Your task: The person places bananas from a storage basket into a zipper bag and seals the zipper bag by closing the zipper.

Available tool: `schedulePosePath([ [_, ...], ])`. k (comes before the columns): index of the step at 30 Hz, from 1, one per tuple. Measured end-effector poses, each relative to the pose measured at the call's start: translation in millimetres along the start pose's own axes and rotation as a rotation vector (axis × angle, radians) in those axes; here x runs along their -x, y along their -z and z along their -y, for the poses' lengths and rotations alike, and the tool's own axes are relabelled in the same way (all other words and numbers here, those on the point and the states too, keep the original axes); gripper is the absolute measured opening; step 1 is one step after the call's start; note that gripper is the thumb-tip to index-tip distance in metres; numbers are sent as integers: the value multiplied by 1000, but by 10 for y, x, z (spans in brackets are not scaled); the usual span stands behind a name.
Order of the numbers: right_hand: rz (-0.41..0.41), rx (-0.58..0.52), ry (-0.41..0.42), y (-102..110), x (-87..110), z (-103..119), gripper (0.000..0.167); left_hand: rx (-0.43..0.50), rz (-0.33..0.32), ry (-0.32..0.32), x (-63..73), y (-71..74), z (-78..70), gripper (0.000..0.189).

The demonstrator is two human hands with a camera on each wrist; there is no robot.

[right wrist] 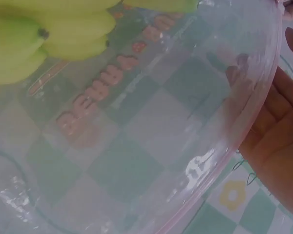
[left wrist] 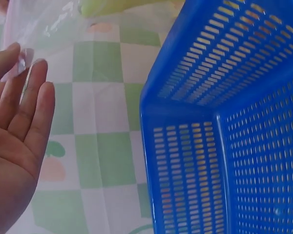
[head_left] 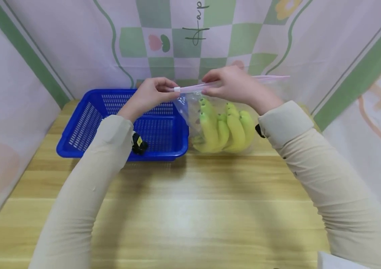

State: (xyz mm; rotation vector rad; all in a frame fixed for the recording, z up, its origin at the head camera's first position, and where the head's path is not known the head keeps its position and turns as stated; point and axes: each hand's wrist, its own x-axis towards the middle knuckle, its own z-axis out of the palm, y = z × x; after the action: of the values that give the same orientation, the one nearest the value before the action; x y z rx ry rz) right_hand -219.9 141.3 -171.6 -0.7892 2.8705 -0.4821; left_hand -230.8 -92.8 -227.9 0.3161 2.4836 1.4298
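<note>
A clear zip bag (head_left: pixel 195 112) with a pink zip edge stands upright with yellow-green bananas (head_left: pixel 234 129) inside. My left hand (head_left: pixel 151 93) pinches the white slider (head_left: pixel 177 89) at the left end of the zip, between thumb and forefinger. Further along the same edge, my right hand (head_left: pixel 232 86) holds the bag's top with the thumb on the near side. In the right wrist view, the fingers (right wrist: pixel 278 107) of that hand lie behind the clear plastic. Pink lettering (right wrist: pixel 97 97) shows on the bag there.
Left of the bag, a blue slotted basket (head_left: pixel 157 130) stands on the wooden table (head_left: pixel 190 209), close beside it. A cloth with green checks (head_left: pixel 183 41) hangs behind. Pale cloth walls (head_left: pixel 365 93) with green bands close in both sides.
</note>
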Motion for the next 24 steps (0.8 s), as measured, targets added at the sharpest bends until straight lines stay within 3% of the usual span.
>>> schedulePosePath([
  [13,58,48,40,-135,-223,191,34,-22,59,2,19,92,0,39],
  [18,77,75,44,-151,-261,229,36,-106,61,-58,-4,70,6,44],
  [24,105,70,32,-159,-298,265,37,-215,43,-89,-22,53,-34,36],
])
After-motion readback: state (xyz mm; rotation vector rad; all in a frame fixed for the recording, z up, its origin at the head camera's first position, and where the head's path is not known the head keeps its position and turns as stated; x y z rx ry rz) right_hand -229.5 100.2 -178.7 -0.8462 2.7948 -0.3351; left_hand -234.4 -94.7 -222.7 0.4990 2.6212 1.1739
